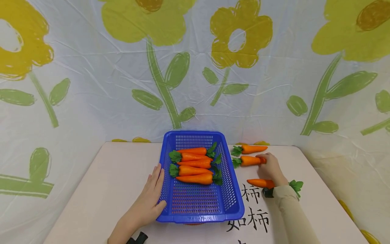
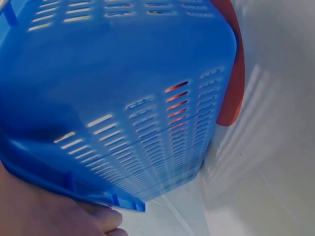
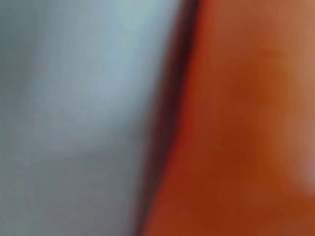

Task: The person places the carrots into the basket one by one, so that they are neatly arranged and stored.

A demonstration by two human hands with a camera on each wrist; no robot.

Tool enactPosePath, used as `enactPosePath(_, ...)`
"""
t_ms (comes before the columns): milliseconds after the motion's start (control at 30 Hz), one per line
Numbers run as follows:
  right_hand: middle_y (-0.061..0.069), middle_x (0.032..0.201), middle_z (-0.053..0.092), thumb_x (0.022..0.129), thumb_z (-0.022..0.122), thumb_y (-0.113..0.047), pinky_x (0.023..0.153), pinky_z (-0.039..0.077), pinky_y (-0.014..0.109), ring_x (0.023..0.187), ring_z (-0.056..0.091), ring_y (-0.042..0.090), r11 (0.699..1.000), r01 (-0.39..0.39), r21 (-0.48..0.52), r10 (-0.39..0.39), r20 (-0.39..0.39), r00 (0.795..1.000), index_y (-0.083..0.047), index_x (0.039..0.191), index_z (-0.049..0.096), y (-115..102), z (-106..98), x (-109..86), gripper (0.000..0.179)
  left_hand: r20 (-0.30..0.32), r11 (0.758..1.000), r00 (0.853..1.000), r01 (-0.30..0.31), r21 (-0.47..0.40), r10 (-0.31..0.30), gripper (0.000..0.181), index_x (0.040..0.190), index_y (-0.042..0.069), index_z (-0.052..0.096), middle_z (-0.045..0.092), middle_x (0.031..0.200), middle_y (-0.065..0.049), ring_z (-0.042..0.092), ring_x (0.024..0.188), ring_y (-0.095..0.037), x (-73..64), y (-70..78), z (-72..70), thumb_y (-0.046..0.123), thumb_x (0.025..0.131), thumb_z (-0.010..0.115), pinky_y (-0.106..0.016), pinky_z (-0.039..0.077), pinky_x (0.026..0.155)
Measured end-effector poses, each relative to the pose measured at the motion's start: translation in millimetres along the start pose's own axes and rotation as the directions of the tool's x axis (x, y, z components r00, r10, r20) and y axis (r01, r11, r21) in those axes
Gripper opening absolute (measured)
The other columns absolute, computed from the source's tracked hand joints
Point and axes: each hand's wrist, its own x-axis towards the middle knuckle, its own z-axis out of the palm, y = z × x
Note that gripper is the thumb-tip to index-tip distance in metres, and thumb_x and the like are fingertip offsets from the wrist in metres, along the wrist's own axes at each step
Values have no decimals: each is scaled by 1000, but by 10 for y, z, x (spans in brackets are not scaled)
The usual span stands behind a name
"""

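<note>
Several orange carrots (image 1: 195,178) with green leaf tops lie in a row inside a blue plastic basket (image 1: 195,218). My left hand (image 1: 148,196) rests along the basket's left rim, its fingers stretched forward and the thumb apart. Right of the basket, my right hand (image 1: 271,166) pinches the tip end of a carrot (image 1: 250,160) whose leaves point at the basket. Another carrot (image 1: 254,149) lies just behind it. Below my right wrist is one more carrot (image 1: 259,183), partly hidden by the arm; a blurred orange surface (image 3: 246,123) fills half the right wrist view.
Black brush characters (image 1: 258,218) mark the pale table (image 1: 100,189) right of the basket. A reddish-brown piece (image 2: 234,93) sticks out beneath the basket. Behind the table hangs a flower-printed cloth (image 1: 115,88).
</note>
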Motion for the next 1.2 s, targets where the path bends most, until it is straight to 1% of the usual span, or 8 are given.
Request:
enactPosePath(33, 31, 116, 53, 81, 50, 11, 97, 43, 61, 105, 49, 47, 1000, -5, 6, 4, 49, 999, 9, 122, 64, 138, -4, 61, 43, -3, 1000, 1000, -2, 2, 2, 95, 156, -6, 7, -2, 165, -20, -5, 152, -31, -1, 0, -1, 8, 79, 61, -33, -9, 120)
enactPosePath(100, 31, 115, 54, 80, 54, 9, 93, 44, 60, 102, 51, 45, 1000, -4, -5, 4, 66, 998, 7, 120, 66, 334, 10, 171, 42, -11, 1000, 1000, -10, 6, 10, 95, 156, -7, 8, -1, 164, -22, -4, 151, -32, -4, 2, -5, 7, 79, 61, -33, -8, 120)
enactPosePath(233, 31, 105, 56, 79, 59, 12, 79, 48, 56, 88, 51, 42, 999, 16, -32, -16, -7, 1000, 10, 114, 67, 307, -41, 212, 36, -9, 1000, 1000, -8, 4, 8, 94, 156, -7, 8, -1, 164, -22, -4, 151, -32, -4, 5, -9, 7, 79, 61, -33, -9, 120)
enactPosePath(467, 32, 107, 56, 83, 62, 10, 83, 49, 58, 90, 52, 44, 999, 28, -36, -29, -39, 999, 12, 118, 64, 44, -259, 154, 35, 21, 1000, 1000, 18, -10, -18, 94, 157, -5, 6, -4, 165, -19, -5, 151, -33, 0, 10, -7, 8, 81, 60, -36, -8, 120)
enactPosePath(600, 30, 100, 57, 83, 66, 7, 71, 47, 50, 81, 51, 39, 996, 86, -33, -88, -55, 995, 11, 117, 66, -93, -393, 148, 35, 21, 1000, 1000, 18, -10, -18, 94, 157, -5, 6, -4, 165, -19, -3, 151, -34, 1, 11, -8, 8, 81, 60, -34, -9, 120)
enactPosePath(700, 29, 99, 58, 83, 67, 7, 68, 46, 47, 79, 50, 37, 992, 126, -28, -127, -67, 990, 10, 117, 66, -212, -484, 137, 34, 21, 1000, 1000, 16, -15, -16, 94, 157, -5, 5, -5, 165, -19, -5, 151, -32, 6, 13, -8, 7, 81, 60, -35, -9, 120)
enactPosePath(1000, 27, 106, 60, 85, 67, 6, 75, 49, 50, 87, 54, 38, 976, 216, 1, -216, -77, 973, 7, 117, 67, -683, -660, 70, 32, 19, 1000, 1000, 13, -14, -13, 94, 157, -5, 6, -4, 165, -19, -6, 151, -31, -2, 11, -12, 7, 81, 60, -32, -11, 119)
enactPosePath(1200, 25, 103, 63, 84, 68, 7, 71, 51, 45, 83, 55, 34, 961, 277, 9, -276, -88, 957, 8, 117, 68, -1013, -706, 22, 32, 23, 1000, 1000, 16, -10, -16, 94, 157, -5, 6, -5, 165, -19, -6, 152, -30, -1, 18, -17, 8, 81, 60, -33, -10, 120)
